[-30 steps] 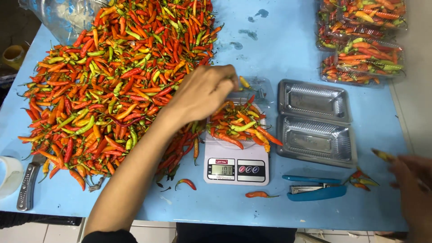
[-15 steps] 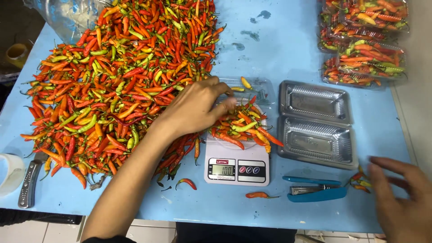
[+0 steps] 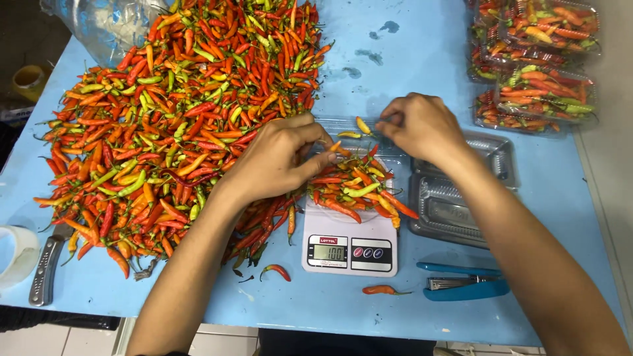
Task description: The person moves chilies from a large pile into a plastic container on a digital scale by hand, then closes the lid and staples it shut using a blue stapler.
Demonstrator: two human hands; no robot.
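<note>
Both hands hover over the white kitchen scale [image 3: 349, 247], where glossy, tapered chillies [image 3: 356, 188] fill a clear plastic tray. The left hand [image 3: 277, 158] pinches a small orange chilli [image 3: 335, 146]; the right hand [image 3: 422, 125] grips the tray's rim [image 3: 386, 125]. On the blue bench [image 3: 409, 39], a ribbed empty tray [image 3: 455, 198] sits beside.

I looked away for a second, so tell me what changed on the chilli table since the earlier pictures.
The right hand came in from the table's lower right edge to the far side of the tray on the scale. The left hand stayed at the tray, fingertips now pinching a small chilli. Chilli pile, stapler and packed trays did not move.
</note>
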